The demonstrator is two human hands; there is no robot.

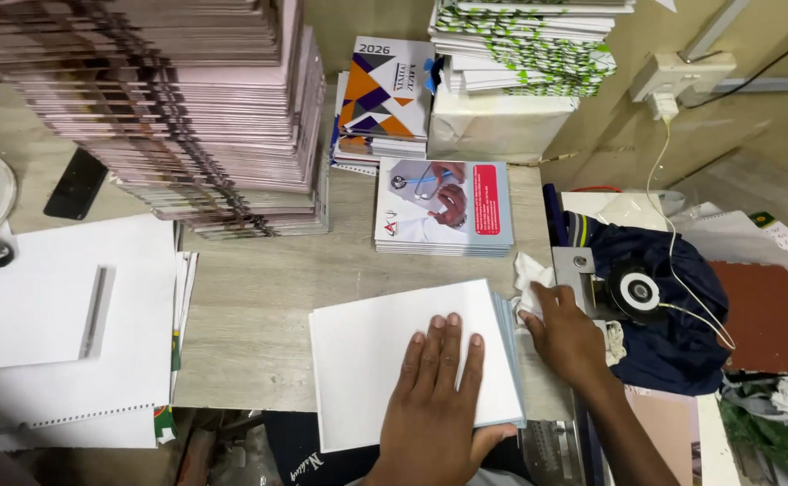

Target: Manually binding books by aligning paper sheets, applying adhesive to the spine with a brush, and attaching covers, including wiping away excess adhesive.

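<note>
White booklets point(385, 360), stacked with blank backs up and blue-grey page edges showing on the right side, are pressed flat near the front edge of the grey wooden table point(259, 297). The left hand point(434, 400) is laid on top, fully open, fingers spread and nothing gripped. The right hand point(565, 337) is held loosely curled against the stack's right edge (beside a crumpled white cloth point(527, 274)); whether anything is pinched cannot be told. A printed booklet pile point(443, 209) is seen just behind, and tall pink-edged stacks point(196, 108) are piled further left.
</note>
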